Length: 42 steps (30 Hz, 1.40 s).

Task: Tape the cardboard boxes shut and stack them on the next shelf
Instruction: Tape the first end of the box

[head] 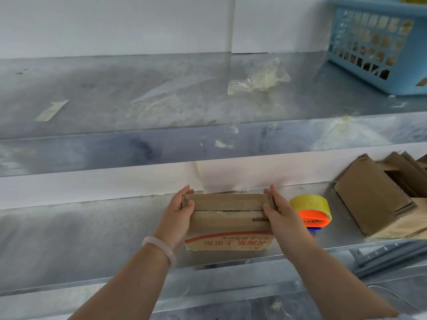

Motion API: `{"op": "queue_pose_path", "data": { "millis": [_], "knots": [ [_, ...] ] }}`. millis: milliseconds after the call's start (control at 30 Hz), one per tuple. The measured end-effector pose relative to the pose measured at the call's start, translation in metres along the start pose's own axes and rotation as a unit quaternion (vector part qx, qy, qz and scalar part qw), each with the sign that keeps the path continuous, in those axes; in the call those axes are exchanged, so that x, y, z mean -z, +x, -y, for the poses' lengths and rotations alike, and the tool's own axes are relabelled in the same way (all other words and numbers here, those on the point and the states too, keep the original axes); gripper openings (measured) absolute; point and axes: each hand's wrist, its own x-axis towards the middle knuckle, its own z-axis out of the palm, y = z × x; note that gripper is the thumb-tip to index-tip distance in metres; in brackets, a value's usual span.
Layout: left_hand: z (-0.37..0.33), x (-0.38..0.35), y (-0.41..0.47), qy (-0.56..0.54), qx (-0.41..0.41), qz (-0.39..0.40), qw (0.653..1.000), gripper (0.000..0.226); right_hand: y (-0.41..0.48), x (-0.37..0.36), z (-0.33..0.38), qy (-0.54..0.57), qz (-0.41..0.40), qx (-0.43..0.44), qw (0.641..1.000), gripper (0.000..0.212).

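The upper metal shelf (115,93) is wide and carries scraps of old tape, a crumpled clear plastic bag (258,80) and a blue basket (374,47) at the far right. On the lower shelf (80,239) the cardboard box (227,224) lies in the middle, its flaps folded closed. The left hand (179,215) and the right hand (279,213) press its two ends, fingers wrapped over the top edge. To the right lie flattened cardboard pieces (379,199). Between them and the box, just beside the right hand, stands the yellow tape roll (310,210) on its orange dispenser.
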Motion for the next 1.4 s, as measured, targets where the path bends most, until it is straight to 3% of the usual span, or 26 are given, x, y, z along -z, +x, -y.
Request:
{"op": "queue_pose_path", "data": {
  "millis": [167,267,400,533,600,700,800,900,1000,1067,1167,1233,1333,1400],
  "knots": [
    [0.001,0.005,-0.003,-0.162,0.055,0.043,0.984,0.034,0.003,0.009,-0.008,0.099,0.060,-0.034,0.993,0.049],
    [0.002,0.012,-0.002,-0.229,0.073,0.084,0.967,0.044,0.008,0.010,-0.005,0.086,0.067,-0.044,0.993,0.050],
    [0.007,0.024,-0.008,-0.151,0.066,0.120,0.979,0.047,0.012,0.006,0.002,0.003,0.045,-0.042,0.998,0.053],
    [0.018,0.040,-0.026,-0.020,-0.031,0.093,0.995,0.041,0.003,-0.005,0.000,-0.041,-0.105,0.035,0.993,0.054],
    [0.021,0.039,-0.042,0.016,-0.075,0.048,0.996,0.040,-0.011,-0.016,-0.007,-0.067,-0.139,0.062,0.986,0.060],
    [0.030,0.028,-0.060,0.055,-0.109,-0.006,0.993,0.061,-0.032,-0.036,-0.014,-0.015,-0.040,0.068,0.997,0.052],
    [0.032,0.016,-0.067,0.153,-0.147,0.029,0.977,0.092,-0.037,-0.050,-0.018,0.012,0.060,0.080,0.995,0.054],
    [0.031,0.000,-0.075,0.187,-0.179,0.072,0.963,0.086,-0.036,-0.046,-0.015,0.040,0.075,0.085,0.993,0.048],
    [0.032,-0.015,-0.079,0.191,-0.196,0.041,0.961,0.074,-0.036,-0.028,-0.008,-0.018,0.094,0.111,0.989,0.041],
    [0.031,-0.027,-0.082,0.194,-0.202,0.026,0.960,0.071,-0.034,-0.005,-0.001,-0.120,0.030,0.172,0.977,0.038],
    [0.028,-0.042,-0.087,0.219,-0.229,0.001,0.948,0.069,-0.010,0.052,0.005,-0.287,-0.138,0.256,0.913,0.051],
    [0.025,-0.044,-0.089,0.249,-0.230,-0.011,0.941,0.068,0.013,0.094,0.003,-0.339,-0.151,0.176,0.912,0.063],
    [0.009,-0.048,-0.092,0.273,-0.203,-0.024,0.940,0.069,0.038,0.136,-0.011,-0.369,-0.035,0.006,0.929,0.070],
    [-0.008,-0.056,-0.094,0.304,-0.232,-0.078,0.921,0.065,0.042,0.147,-0.022,-0.364,0.014,-0.015,0.931,0.066]
  ]
}}
